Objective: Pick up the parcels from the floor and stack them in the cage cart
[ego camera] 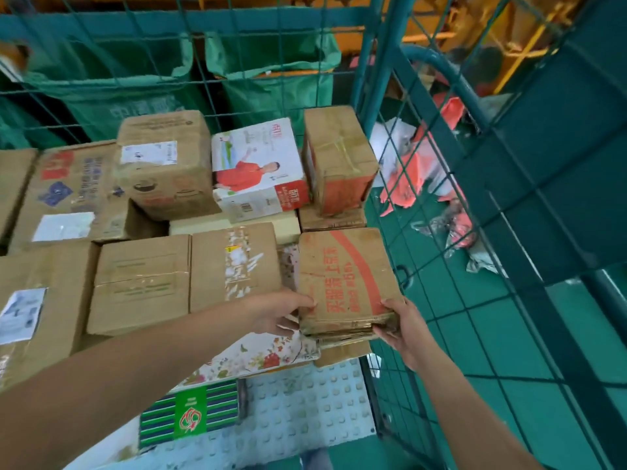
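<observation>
Worn cardboard box (346, 279), red print, edges crushed and frayed, sits at the near right corner of the stack inside the cage cart (424, 212). Left hand (285, 313) grips its near-left corner, fingers partly hidden under it. Right hand (403, 329) grips the near-right corner, thumb on top. Floral carton (258, 357) lies beneath, half covered. Taped brown cartons (142, 283) fill the rest; labels blurred. Wire mesh, green, cut off above.

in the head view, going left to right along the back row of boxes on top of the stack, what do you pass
Brown box with a white label → white box with a person in red printed on it → taped brown box with a red lower band → cage cart mesh wall.
</observation>
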`<action>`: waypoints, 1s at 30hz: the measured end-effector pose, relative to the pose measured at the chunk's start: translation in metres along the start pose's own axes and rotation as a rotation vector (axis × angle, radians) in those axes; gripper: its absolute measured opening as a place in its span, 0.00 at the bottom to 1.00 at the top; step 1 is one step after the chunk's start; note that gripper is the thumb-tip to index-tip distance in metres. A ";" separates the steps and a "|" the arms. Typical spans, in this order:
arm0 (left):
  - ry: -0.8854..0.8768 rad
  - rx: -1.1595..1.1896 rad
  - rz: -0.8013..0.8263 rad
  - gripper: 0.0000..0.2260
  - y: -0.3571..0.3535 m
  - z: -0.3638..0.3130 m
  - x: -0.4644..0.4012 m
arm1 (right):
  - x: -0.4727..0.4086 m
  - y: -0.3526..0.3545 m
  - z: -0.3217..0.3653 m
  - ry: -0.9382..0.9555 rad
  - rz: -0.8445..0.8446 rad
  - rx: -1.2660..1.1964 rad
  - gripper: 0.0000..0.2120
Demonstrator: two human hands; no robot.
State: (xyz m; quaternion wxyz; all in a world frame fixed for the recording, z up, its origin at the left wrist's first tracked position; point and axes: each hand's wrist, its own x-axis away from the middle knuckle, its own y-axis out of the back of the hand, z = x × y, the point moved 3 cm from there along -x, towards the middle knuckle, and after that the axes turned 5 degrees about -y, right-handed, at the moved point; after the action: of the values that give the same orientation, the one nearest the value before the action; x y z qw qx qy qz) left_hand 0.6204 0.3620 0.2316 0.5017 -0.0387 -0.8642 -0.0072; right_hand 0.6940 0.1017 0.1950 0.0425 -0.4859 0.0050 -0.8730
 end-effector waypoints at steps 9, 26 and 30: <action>0.042 0.054 -0.028 0.15 0.001 0.007 -0.014 | -0.026 -0.007 0.012 0.057 0.029 0.135 0.22; 0.060 0.583 0.365 0.18 -0.089 -0.015 0.003 | 0.040 -0.084 0.173 0.761 -0.220 1.003 0.27; -0.045 0.475 0.306 0.18 -0.074 -0.027 -0.007 | 0.007 -0.092 0.166 0.669 -0.094 1.053 0.39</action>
State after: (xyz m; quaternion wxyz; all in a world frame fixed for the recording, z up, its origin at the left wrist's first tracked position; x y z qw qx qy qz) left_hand 0.6419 0.2860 0.2411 0.4726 -0.0504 -0.8366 0.2723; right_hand 0.8250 0.1980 0.2937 0.2341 -0.1000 -0.4343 -0.8641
